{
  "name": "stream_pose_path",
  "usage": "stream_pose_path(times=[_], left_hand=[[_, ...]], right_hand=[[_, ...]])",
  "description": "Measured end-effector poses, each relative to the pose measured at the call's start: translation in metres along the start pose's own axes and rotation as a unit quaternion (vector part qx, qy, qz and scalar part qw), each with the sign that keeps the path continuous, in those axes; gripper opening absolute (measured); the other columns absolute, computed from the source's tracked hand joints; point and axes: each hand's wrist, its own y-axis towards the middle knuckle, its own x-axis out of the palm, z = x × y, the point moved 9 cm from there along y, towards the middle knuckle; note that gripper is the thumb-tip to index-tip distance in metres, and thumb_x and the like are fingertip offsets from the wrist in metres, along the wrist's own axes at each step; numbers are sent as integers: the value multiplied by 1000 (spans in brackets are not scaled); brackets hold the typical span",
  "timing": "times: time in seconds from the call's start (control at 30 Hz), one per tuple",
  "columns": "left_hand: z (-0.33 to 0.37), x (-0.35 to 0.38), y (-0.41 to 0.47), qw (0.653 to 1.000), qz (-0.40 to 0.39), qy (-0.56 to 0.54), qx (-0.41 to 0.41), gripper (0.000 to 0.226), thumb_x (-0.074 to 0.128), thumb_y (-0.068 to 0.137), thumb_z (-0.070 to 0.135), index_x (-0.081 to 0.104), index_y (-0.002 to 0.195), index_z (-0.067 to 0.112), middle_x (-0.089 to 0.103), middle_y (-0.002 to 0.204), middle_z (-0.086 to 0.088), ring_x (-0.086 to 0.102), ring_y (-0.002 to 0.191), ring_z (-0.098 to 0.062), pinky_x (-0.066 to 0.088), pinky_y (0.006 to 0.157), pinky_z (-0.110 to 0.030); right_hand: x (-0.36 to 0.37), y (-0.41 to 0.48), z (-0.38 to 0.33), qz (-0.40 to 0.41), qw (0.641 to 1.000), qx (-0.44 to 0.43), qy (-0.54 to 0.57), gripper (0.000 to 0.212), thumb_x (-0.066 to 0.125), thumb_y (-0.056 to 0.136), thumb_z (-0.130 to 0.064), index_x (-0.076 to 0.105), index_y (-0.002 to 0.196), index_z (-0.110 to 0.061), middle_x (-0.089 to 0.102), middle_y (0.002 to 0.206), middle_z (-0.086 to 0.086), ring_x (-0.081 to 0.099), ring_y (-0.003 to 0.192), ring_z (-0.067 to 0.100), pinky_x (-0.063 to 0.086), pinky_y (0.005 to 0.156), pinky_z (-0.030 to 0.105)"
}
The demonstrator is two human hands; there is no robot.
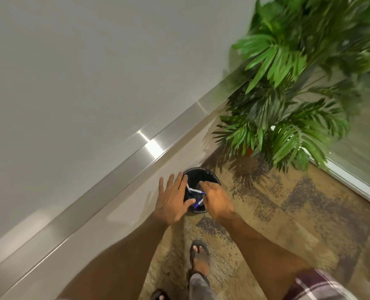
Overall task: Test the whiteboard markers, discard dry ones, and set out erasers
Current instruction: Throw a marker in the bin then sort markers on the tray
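Note:
A small black waste bin (212, 174) stands on the floor against the wall. Inside it lie white markers with blue caps (196, 190), one more near the bin's near side (198, 203). My left hand (172, 202) hovers over the bin's left rim with its fingers spread and nothing in it. My right hand (215, 200) is over the bin's right side, fingers curled downward and blurred; whether it grips a marker is hidden. No eraser is in view.
The whiteboard (82, 72) with its metal tray (136, 156) runs diagonally on the left. A large potted plant (287, 105) stands just beyond the bin. A glass panel's frame (352, 182) lies to the right. My sandalled foot (199, 258) is on the patterned carpet.

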Motion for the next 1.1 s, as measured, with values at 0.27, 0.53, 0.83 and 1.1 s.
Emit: stream_pose_path(times=[0.27, 0.53, 0.83, 1.1], left_hand=[[-14, -58, -106, 1000, 24, -6, -15, 79, 32, 97, 61, -5, 155, 23, -11, 163, -1, -12, 149, -24, -10, 118, -54], [-40, -105, -195, 996, 81, 3, -40, 79, 31, 96, 64, -2, 156, 24, -6, 164, -1, -6, 150, -24, -8, 117, -52], [-107, -117, -277, 974, 142, -42, -170, 77, 24, 95, 65, 0, 156, 24, -9, 163, -3, -8, 150, -26, -7, 117, -52], [-166, -96, -378, 933, 172, -63, -311, 120, -36, 56, 79, 0, 156, 23, -9, 163, 0, -7, 150, -25, -11, 116, -52]], right_hand=[[-63, -69, -98, 80, 994, -62, -48, 43, 53, 92, -22, 51, 133, -9, 57, 131, 10, 52, 119, 28, 39, 104, 39], [-100, -132, -185, 121, 978, -126, -111, 52, 31, 97, -48, 40, 139, -19, 43, 142, 4, 36, 132, 24, 23, 111, 41], [-88, -153, -264, 66, 965, -214, -137, 66, 16, 93, -63, 20, 148, -29, 20, 156, -1, 11, 145, 20, -1, 116, 45], [-50, -190, -357, 27, 926, -349, -143, 83, -9, 81, -70, 16, 149, -31, 17, 157, -1, 5, 146, 19, -3, 118, 45]])
